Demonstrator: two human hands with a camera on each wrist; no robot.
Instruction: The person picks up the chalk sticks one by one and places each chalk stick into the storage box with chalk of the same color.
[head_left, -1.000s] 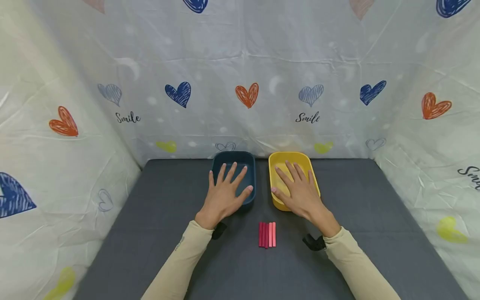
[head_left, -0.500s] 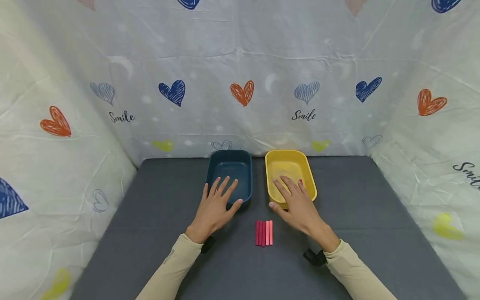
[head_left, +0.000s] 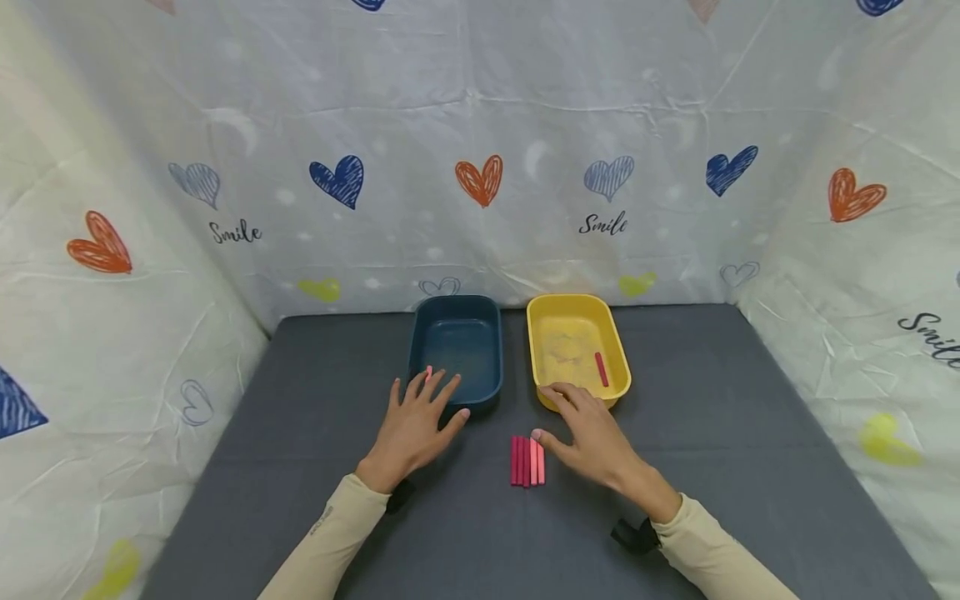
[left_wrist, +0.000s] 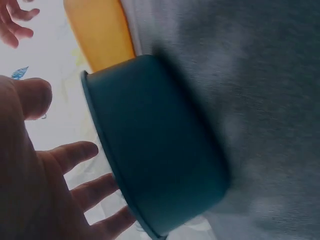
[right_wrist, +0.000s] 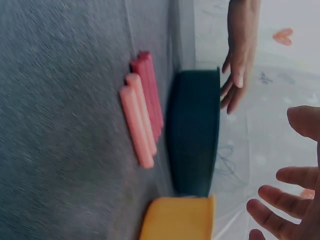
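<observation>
Only from head view: stick (head_left: pixel 602 369) inside yellow tray (head_left: pixel 567 327)

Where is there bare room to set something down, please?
The table is bare left of the blue tray and left hand, right of the yellow tray and right hand, and between the sleeves. It is crowded between the hands, where the sticks lie close to the trays.
</observation>
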